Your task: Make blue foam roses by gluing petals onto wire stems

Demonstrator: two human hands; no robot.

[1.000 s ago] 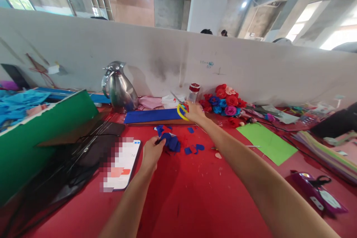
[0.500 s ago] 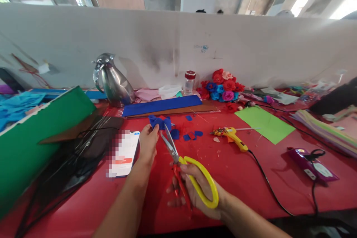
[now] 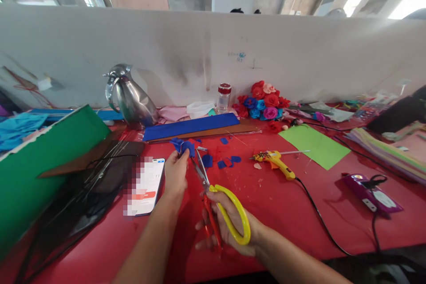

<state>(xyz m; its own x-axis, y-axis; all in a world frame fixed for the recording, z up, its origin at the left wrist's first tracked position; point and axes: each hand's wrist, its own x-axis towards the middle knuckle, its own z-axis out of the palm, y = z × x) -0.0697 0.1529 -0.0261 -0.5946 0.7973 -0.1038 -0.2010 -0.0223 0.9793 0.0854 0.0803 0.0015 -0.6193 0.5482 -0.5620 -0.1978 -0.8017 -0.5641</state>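
Observation:
My left hand (image 3: 176,169) pinches a piece of dark blue crepe paper (image 3: 183,146), gathered into folds above the red table. My right hand (image 3: 229,224) is wrapped round the handles of a pair of scissors (image 3: 205,182), one handle yellow and one red. The blades stand apart, pointing up and away, with their tips just right of the blue paper. Whether a blade touches the paper I cannot tell. Small blue and red paper scraps (image 3: 222,163) lie on the table beyond the blades.
A phone (image 3: 146,188) lies left of my left forearm. On the right are a yellow glue gun (image 3: 278,165) with its cord, a green sheet (image 3: 314,145) and a purple power socket (image 3: 372,193). Behind stand a steel jug (image 3: 135,97), a jar (image 3: 224,98) and paper flowers (image 3: 264,102).
The blue paper has turned and shifted slightly left in my left hand. The scissors have moved a little left, with their blades still apart. The whole view has shifted slightly.

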